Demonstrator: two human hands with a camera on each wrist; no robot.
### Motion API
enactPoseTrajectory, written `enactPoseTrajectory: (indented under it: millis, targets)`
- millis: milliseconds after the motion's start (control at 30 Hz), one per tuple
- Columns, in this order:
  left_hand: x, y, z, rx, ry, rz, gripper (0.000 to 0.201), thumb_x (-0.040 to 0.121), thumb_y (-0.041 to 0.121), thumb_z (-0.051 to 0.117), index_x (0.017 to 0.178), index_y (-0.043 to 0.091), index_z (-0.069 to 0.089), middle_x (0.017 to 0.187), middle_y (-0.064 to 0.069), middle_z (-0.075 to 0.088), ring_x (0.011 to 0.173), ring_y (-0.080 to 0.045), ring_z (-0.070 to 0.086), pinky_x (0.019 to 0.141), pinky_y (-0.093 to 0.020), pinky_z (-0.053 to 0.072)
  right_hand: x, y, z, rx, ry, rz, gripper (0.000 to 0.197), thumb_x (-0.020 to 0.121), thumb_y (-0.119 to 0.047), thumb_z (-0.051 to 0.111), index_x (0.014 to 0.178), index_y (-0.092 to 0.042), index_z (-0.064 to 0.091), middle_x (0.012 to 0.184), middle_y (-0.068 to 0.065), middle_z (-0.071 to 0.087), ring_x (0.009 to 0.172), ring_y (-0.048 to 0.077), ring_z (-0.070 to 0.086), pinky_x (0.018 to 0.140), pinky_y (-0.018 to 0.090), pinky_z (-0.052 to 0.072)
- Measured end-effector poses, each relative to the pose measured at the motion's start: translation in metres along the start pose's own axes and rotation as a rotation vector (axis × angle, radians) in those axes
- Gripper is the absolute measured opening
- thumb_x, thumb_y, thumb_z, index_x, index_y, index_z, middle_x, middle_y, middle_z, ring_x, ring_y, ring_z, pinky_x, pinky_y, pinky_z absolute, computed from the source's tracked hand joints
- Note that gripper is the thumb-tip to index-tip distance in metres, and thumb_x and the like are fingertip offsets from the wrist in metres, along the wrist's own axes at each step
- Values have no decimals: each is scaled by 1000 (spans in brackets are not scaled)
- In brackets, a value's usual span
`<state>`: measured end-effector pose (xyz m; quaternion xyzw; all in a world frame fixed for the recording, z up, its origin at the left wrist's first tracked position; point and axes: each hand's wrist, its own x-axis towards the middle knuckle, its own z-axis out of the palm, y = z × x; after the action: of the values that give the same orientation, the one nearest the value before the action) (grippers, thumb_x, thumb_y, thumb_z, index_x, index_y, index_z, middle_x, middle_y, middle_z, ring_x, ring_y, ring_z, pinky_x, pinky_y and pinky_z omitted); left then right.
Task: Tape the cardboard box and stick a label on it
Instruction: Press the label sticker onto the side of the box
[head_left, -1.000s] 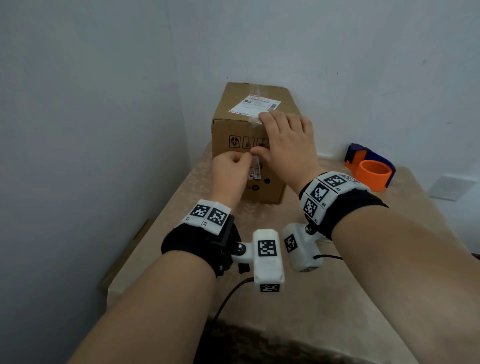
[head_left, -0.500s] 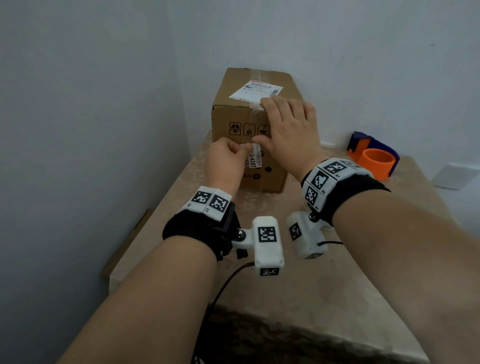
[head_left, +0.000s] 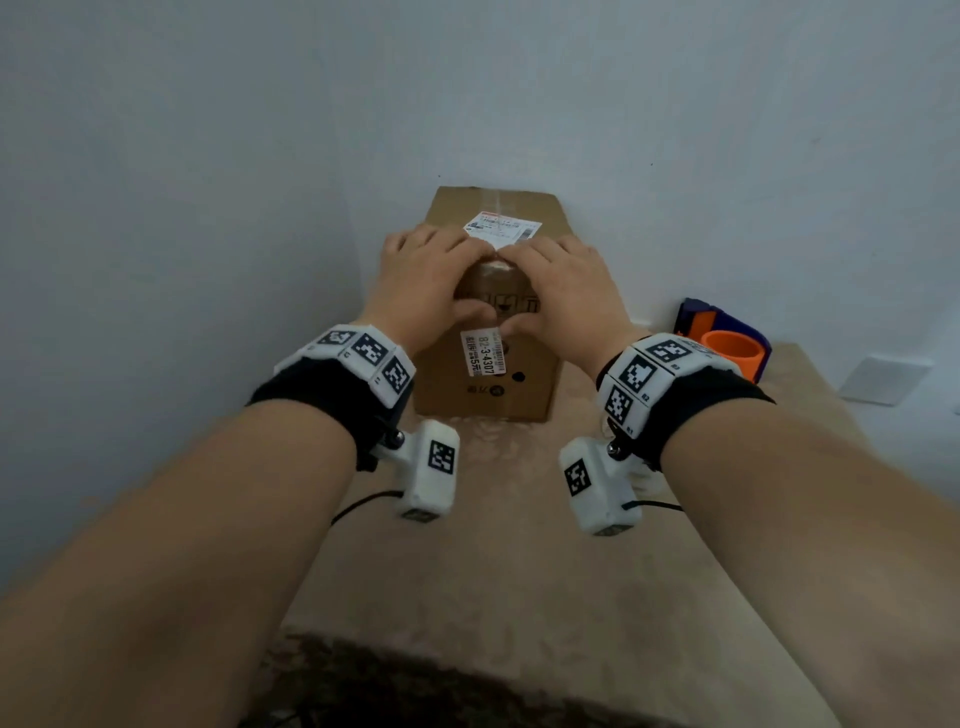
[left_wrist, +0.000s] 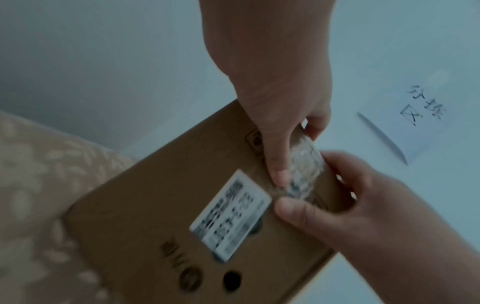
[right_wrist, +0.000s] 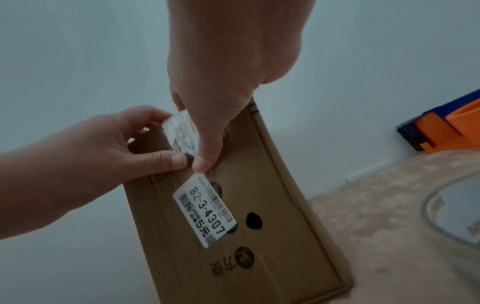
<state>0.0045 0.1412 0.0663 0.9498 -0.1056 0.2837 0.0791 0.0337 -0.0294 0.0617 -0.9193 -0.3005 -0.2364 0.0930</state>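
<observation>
A brown cardboard box (head_left: 524, 384) stands at the back of the table against the wall. A white shipping label (head_left: 501, 232) lies on its top, and a small barcode sticker (head_left: 483, 353) is on its front. A clear tape strip (left_wrist: 303, 170) runs over the top front edge. My left hand (head_left: 431, 280) and right hand (head_left: 561, 291) lie side by side over that edge, with their fingers on the top. Both thumbs press the tape strip (right_wrist: 182, 131) onto the front face, just above the barcode sticker (right_wrist: 205, 209).
An orange and blue tape dispenser (head_left: 727, 338) sits to the right of the box by the wall. Walls close in behind and on the left. A round clear-rimmed object (right_wrist: 454, 216) lies on the beige patterned table (head_left: 519, 545) near my right wrist. A handwritten note (left_wrist: 415, 123) hangs on the wall.
My left hand rose from the front face, where it pinched near the sticker, to the top edge. My right hand slid to the right. Both thumbs now press the tape on the front.
</observation>
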Motion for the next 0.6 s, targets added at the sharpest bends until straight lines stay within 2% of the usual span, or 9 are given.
enactPoseTrajectory:
  millis: [100, 200, 300, 367, 400, 467, 533, 600]
  targets:
    - [11, -9, -2, -216, -20, -6, 39, 80, 43, 67, 112, 20, 68, 113, -3, 63, 109, -26, 51, 96, -41, 36, 6, 5, 1, 102, 16, 0, 59, 74, -40, 71, 128, -21, 55, 126, 3, 62, 113, 26, 49, 96, 36, 36]
    - [12, -8, 1, -362, 28, -39, 29, 87, 36, 60, 103, 15, 72, 103, -6, 65, 98, -22, 54, 88, -38, 42, 13, 10, 1, 181, 6, 1, 46, 81, -39, 65, 124, -22, 61, 121, 3, 67, 110, 27, 52, 93, 35, 38]
    - [13, -3, -3, -398, 66, -96, 34, 95, 34, 50, 95, 6, 69, 92, -8, 63, 85, -16, 52, 78, -30, 40, 13, 10, -1, 270, 44, -20, 34, 86, -34, 59, 115, -20, 68, 106, 5, 73, 98, 29, 60, 88, 36, 44]
    - [13, -3, -3, -289, 28, -22, 42, 90, 48, 48, 103, 12, 65, 100, -5, 63, 94, -18, 55, 86, -35, 42, 12, 10, -6, 339, 40, -42, 30, 89, -31, 55, 113, -18, 69, 99, 5, 74, 91, 25, 62, 84, 34, 46]
    - [11, -4, -3, -166, -32, 36, 53, 84, 59, 50, 115, 18, 61, 114, -3, 62, 106, -21, 54, 94, -39, 39, 11, 11, -7, 353, 7, -50, 32, 87, -31, 58, 115, -18, 66, 103, 5, 72, 94, 23, 62, 86, 33, 46]
    - [4, -3, 2, 97, -162, 115, 85, 71, 70, 56, 138, 21, 41, 142, -1, 47, 128, -24, 42, 106, -43, 27, 7, 11, -7, 209, -73, -63, 59, 75, -40, 71, 128, -20, 53, 122, 2, 63, 111, 21, 56, 99, 37, 43]
    - [-2, -1, 9, 225, -162, 125, 99, 67, 67, 64, 145, 19, 28, 150, -2, 36, 135, -26, 33, 108, -42, 22, 1, 9, 0, -15, -100, -58, 90, 63, -48, 77, 138, -17, 38, 139, 6, 49, 128, 25, 45, 110, 41, 34]
    - [-4, 3, 13, 241, -114, 106, 96, 68, 61, 68, 144, 16, 30, 149, -3, 37, 134, -26, 33, 107, -41, 22, -4, 2, 5, -96, -55, -13, 98, 59, -50, 79, 138, -14, 34, 141, 8, 44, 131, 27, 40, 111, 41, 29]
